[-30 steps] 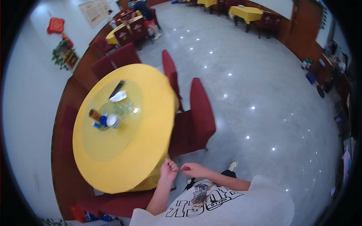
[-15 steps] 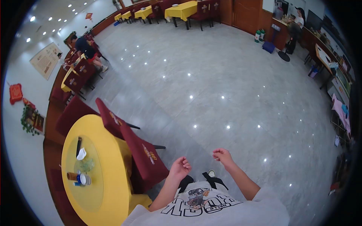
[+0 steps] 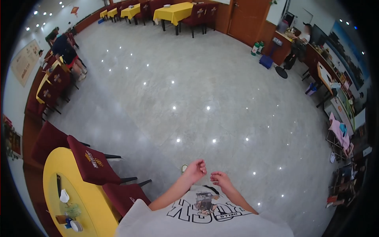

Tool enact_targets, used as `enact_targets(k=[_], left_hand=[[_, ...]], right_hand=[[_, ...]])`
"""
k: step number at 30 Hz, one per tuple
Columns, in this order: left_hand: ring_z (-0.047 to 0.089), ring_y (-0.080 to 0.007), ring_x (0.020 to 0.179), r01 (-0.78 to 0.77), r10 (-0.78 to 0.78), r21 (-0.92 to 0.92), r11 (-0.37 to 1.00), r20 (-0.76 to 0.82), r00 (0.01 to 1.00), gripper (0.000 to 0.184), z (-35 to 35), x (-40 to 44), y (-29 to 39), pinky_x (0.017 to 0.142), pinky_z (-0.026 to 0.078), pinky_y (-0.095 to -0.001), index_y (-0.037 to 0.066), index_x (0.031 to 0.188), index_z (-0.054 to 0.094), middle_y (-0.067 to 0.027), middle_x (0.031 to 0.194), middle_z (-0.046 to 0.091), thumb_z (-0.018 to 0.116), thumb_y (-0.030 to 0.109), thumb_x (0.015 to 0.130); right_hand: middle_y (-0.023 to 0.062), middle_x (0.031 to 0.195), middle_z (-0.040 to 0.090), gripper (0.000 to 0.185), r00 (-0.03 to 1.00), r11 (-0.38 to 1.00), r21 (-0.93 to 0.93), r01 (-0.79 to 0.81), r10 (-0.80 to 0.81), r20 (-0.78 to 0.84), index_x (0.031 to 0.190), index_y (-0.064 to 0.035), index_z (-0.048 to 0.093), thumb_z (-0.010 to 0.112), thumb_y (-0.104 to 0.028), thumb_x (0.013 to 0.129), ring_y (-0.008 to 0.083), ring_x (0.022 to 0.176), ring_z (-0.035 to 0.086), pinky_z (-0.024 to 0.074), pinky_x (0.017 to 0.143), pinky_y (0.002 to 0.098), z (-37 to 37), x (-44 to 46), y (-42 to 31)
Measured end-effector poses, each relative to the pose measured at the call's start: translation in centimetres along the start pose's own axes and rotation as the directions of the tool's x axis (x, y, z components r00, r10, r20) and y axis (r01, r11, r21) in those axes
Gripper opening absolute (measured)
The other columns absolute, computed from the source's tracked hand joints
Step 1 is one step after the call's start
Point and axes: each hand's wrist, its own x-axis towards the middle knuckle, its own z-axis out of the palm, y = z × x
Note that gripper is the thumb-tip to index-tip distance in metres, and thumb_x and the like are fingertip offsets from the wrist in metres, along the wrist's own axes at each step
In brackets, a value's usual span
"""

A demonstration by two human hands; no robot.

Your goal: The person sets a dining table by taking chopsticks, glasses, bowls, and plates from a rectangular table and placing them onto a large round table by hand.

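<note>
My left hand (image 3: 196, 170) is held in front of my shirt, fingers loosely curled and a little apart, with nothing seen in it. Beside it, slightly lower and to the right, my right hand (image 3: 222, 180) is also loosely bent and holds nothing I can see. Neither hand touches anything. Nearest to them are the dark red chairs (image 3: 94, 160) at the lower left. Those chairs stand against a round table with a yellow cloth (image 3: 92, 201). On its glass top are dark chopsticks (image 3: 59, 185), a white folded napkin or cup (image 3: 64, 196) and a small white dish (image 3: 75, 226).
Grey shiny floor (image 3: 189, 91) stretches ahead. Yellow-clothed tables (image 3: 173, 14) with red chairs line the back wall. A person (image 3: 67, 51) bends over a table at the left; another (image 3: 305, 34) is by the counter. A fan (image 3: 282, 72) and a blue scale (image 3: 266, 61) stand at right.
My view has turned and moved forward, so the round table sits lower and farther left. My hands have come closer together, and a shoe now shows beside my left hand.
</note>
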Motion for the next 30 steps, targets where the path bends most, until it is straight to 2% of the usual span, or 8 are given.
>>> enact_targets(k=[3, 4, 8, 15, 18, 20, 25, 30], left_hand=[[0.04, -0.0114, 0.053, -0.149, 0.145, 0.055, 0.987, 0.063, 0.987, 0.009, 3.7, 0.4, 8.1, 0.053, 0.036, -0.026, 0.009, 0.08, 0.05, 0.0015, 0.062, 0.043, 0.052, 0.015, 0.087], [0.04, -0.0114, 0.053, -0.14, 0.137, 0.051, 0.989, 0.06, 0.989, 0.009, 3.9, 1.0, 10.8, 0.053, 0.036, -0.026, 0.009, 0.08, 0.05, 0.0015, 0.062, 0.043, 0.052, 0.015, 0.087], [0.039, -0.011, 0.054, -0.215, 0.215, 0.017, 0.976, 0.022, 0.976, 0.01, 6.6, 2.5, 19.5, 0.053, 0.036, -0.0262, 0.009, 0.079, 0.051, 0.0019, 0.061, 0.041, 0.051, 0.016, 0.087], [0.038, -0.0113, 0.053, -0.243, 0.243, -0.043, 0.969, -0.003, 0.97, 0.012, 10.0, 10.3, 27.8, 0.052, 0.035, -0.0265, 0.007, 0.078, 0.05, 0.0016, 0.062, 0.041, 0.052, 0.016, 0.086], [0.038, -0.0107, 0.052, -0.222, 0.204, -0.16, 0.962, -0.124, 0.971, 0.013, 11.7, 13.5, 31.8, 0.051, 0.035, -0.0265, 0.009, 0.077, 0.05, 0.0023, 0.061, 0.042, 0.051, 0.017, 0.087], [0.039, -0.0109, 0.052, -0.263, 0.247, -0.178, 0.948, -0.106, 0.963, 0.011, 14.2, 13.9, 36.4, 0.052, 0.036, -0.0262, 0.009, 0.077, 0.051, 0.002, 0.061, 0.044, 0.052, 0.016, 0.086], [0.042, -0.0115, 0.055, -0.535, 0.545, 0.108, 0.838, -0.11, 0.831, 0.012, 20.8, 12.5, 45.3, 0.054, 0.036, -0.027, 0.009, 0.08, 0.053, 0.0011, 0.064, 0.046, 0.055, 0.019, 0.087], [0.041, -0.0116, 0.055, -0.537, 0.55, 0.123, 0.835, -0.191, 0.813, 0.012, 21.1, 15.9, 51.7, 0.054, 0.036, -0.0268, 0.01, 0.079, 0.051, 0.0011, 0.065, 0.045, 0.055, 0.02, 0.086]], right_hand=[[0.0048, 0.088, 0.065, 0.018, 0.997, 0.996, -0.04, 0.075, -0.074, 0.024, 0.102, -0.0053, 0.061, 0.058, -0.012, 0.085, 0.0137, 0.082, 0.061, 0.0479, 0.071, 0.0279, 2.0, 4.1, -6.3], [0.0049, 0.088, 0.065, 0.018, 0.992, 0.991, -0.052, 0.12, -0.118, 0.045, 0.102, -0.0055, 0.061, 0.057, -0.012, 0.085, 0.0136, 0.081, 0.061, 0.048, 0.071, 0.0275, 2.5, 5.1, -8.6], [0.0051, 0.088, 0.064, 0.017, 0.976, 0.974, 0.062, 0.218, -0.218, 0.004, 0.101, -0.0055, 0.061, 0.057, -0.012, 0.086, 0.0139, 0.081, 0.061, 0.0478, 0.07, 0.0258, 4.4, 9.5, -16.1], [0.0059, 0.089, 0.063, 0.018, 0.98, 0.995, 0.095, 0.009, -0.027, 0.198, 0.103, -0.0051, 0.059, 0.056, -0.011, 0.086, 0.0148, 0.078, 0.061, 0.0493, 0.068, 0.0274, 6.9, 24.4, -25.5], [0.0042, 0.086, 0.062, 0.017, 0.962, 0.995, 0.081, 0.065, -0.084, 0.259, 0.102, -0.0061, 0.058, 0.055, -0.011, 0.086, 0.0138, 0.079, 0.059, 0.0471, 0.069, 0.0276, 10.1, 31.0, -32.8], [0.0038, 0.088, 0.062, 0.016, 0.943, 0.994, 0.04, 0.106, -0.114, 0.312, 0.101, -0.0062, 0.058, 0.055, -0.012, 0.086, 0.0135, 0.083, 0.059, 0.0468, 0.071, 0.0282, 12.8, 34.7, -39.1], [0.0038, 0.089, 0.063, 0.015, 0.872, 0.98, -0.108, 0.165, -0.094, 0.48, 0.101, -0.0062, 0.059, 0.055, -0.012, 0.087, 0.012, 0.083, 0.059, 0.0465, 0.072, 0.026, 18.8, 43.2, -51.9], [0.0035, 0.09, 0.062, 0.015, 0.776, 0.948, -0.2, 0.248, -0.07, 0.627, 0.101, -0.0071, 0.059, 0.055, -0.012, 0.088, 0.0116, 0.083, 0.059, 0.0466, 0.074, 0.0256, 24.1, 50.4, -60.8]])
